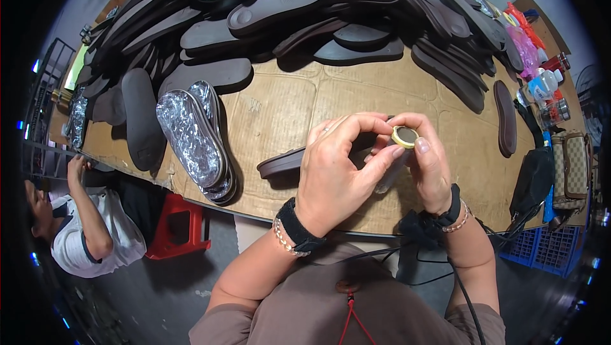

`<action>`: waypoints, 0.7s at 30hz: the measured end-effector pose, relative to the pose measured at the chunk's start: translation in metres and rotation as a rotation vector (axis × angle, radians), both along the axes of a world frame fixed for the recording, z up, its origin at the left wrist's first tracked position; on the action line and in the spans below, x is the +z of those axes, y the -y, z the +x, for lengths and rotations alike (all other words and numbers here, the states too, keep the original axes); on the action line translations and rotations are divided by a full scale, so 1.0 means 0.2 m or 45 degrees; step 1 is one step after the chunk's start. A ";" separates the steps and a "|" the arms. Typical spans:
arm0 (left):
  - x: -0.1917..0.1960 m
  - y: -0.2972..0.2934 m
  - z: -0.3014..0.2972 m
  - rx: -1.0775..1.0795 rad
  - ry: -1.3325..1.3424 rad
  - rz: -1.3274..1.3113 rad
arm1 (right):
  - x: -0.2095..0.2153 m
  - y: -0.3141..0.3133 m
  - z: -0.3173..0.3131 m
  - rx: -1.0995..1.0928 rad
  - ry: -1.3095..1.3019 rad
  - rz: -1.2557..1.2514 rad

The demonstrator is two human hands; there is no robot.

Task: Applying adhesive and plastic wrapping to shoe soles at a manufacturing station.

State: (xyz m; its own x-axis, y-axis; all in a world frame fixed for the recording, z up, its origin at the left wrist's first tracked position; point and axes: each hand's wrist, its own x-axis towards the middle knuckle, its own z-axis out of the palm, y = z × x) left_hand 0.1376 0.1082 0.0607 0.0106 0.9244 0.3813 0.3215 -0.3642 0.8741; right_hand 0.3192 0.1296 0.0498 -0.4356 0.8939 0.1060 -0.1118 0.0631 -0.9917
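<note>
On the cardboard table, just left of your hands, lay a stack of sole-shaped packs wrapped in crinkled silver foil (194, 138). A second foil-wrapped bundle (77, 121) sat at the table's far left edge. At the far right corner lay pink plastic bags (526, 47) beside a red-orange packet (526, 24), and just below them a clear plastic bottle with a blue-and-white label (541, 85).

Both hands raised together, left hand (334, 170) and right hand (428, 165) fingers pinched.
</note>
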 end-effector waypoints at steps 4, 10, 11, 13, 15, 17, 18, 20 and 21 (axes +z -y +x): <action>0.00 -0.01 0.00 -0.022 0.020 -0.053 | -0.02 0.00 0.00 0.011 0.002 0.039; -0.03 -0.02 -0.01 -0.031 -0.065 0.138 | -0.04 -0.02 0.01 -0.003 0.077 0.146; -0.02 -0.01 -0.01 -0.021 -0.020 0.067 | -0.04 -0.02 0.01 0.005 0.082 0.132; -0.01 0.00 0.00 -0.007 0.022 -0.006 | -0.05 -0.02 0.01 0.018 0.084 0.117; 0.00 0.00 0.00 0.004 0.046 -0.085 | -0.05 -0.02 0.01 0.097 -0.081 0.029; 0.00 0.00 0.00 0.003 0.031 -0.054 | -0.02 0.00 -0.02 0.075 -0.090 0.032; 0.00 0.00 0.00 0.002 0.014 -0.022 | 0.00 0.01 -0.03 0.051 -0.101 0.035; -0.01 -0.01 0.00 0.005 0.010 0.017 | -0.02 0.01 -0.03 0.040 -0.124 0.037; -0.02 -0.01 0.00 0.011 0.002 0.055 | -0.03 0.01 -0.03 0.032 -0.150 0.038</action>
State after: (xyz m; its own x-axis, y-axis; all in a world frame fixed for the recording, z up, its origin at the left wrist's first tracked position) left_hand 0.1375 0.1095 0.0567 0.0020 0.9071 0.4209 0.3234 -0.3989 0.8581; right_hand 0.3130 0.1282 0.0448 -0.4411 0.8783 0.1844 -0.2292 0.0884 -0.9694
